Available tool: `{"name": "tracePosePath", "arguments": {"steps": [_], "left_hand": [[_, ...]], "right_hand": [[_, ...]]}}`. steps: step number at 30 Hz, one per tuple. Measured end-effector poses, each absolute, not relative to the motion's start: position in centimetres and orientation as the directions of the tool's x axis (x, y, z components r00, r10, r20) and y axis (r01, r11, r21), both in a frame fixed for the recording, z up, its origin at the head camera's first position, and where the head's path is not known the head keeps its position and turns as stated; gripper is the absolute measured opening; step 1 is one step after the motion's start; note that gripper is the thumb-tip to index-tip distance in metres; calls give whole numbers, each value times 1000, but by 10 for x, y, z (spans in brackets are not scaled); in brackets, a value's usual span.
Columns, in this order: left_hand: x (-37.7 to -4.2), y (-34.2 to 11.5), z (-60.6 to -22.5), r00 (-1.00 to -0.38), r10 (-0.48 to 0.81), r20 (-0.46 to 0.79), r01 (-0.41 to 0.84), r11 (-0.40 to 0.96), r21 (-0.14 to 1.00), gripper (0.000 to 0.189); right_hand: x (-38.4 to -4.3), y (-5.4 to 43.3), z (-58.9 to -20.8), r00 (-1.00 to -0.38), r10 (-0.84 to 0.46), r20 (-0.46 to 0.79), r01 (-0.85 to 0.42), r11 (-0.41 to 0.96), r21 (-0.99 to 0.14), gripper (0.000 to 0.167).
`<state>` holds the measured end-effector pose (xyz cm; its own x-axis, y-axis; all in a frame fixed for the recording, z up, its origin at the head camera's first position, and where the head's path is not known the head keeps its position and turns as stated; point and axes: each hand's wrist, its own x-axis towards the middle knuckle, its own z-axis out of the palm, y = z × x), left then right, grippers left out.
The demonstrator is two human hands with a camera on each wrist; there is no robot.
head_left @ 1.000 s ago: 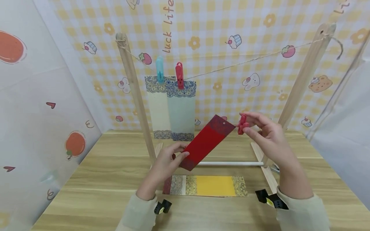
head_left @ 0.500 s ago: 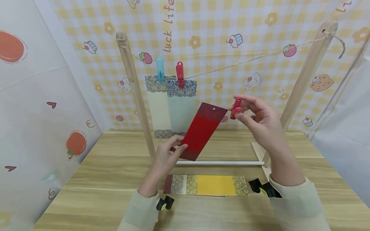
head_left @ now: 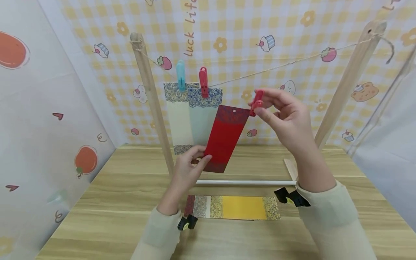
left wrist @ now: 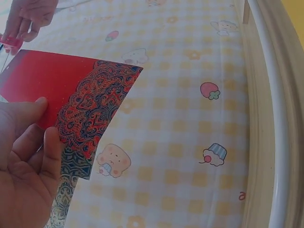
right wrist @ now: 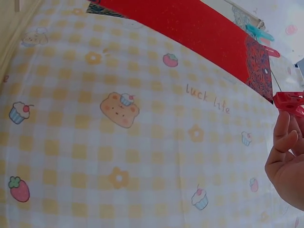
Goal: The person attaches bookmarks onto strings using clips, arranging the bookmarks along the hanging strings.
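Note:
My left hand [head_left: 188, 168] pinches a red bookmark [head_left: 225, 139] by its lower left edge, thumb in front. The bookmark leans a little to the right and has dark patterned ends and a small hole near the top. A red clothespin [head_left: 256, 103] is pinched between thumb and fingers of my right hand [head_left: 287, 117], right at the bookmark's upper right corner. Behind, a cream bookmark [head_left: 180, 119] and a pale blue bookmark [head_left: 203, 119] hang from the string [head_left: 269, 69], under a light blue clothespin [head_left: 181, 76] and another red clothespin [head_left: 203, 82].
Wooden posts, left [head_left: 151, 94] and right [head_left: 349, 79], carry the string. A white rod [head_left: 247, 182] runs low between them. On the wooden table [head_left: 113, 216] lies a yellow bookmark [head_left: 242, 207] overlapping others. A checked cloth [head_left: 240, 32] stands behind.
Both hands have risen and moved toward the string, the right hand also leftward. The red bookmark has turned more upright and now overlaps the hanging pale blue one.

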<state>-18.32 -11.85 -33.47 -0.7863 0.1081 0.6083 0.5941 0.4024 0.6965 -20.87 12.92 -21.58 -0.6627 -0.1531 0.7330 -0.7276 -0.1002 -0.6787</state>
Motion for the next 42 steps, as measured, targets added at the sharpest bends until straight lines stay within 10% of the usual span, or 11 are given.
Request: {"name": "tracePosePath", "arguments": {"steps": [29,42], "left_hand": [[-196,-107,-316,-773,129,622,625,328,708,18],[-196,-101,-318,-770,126,625,630,301,716,17]], "right_hand": [[-229,88,-171,-468,-192,862,-841,-204,-502,22],[-223,77,-157,-523,-177,834,-835,-88,-543,16]]}}
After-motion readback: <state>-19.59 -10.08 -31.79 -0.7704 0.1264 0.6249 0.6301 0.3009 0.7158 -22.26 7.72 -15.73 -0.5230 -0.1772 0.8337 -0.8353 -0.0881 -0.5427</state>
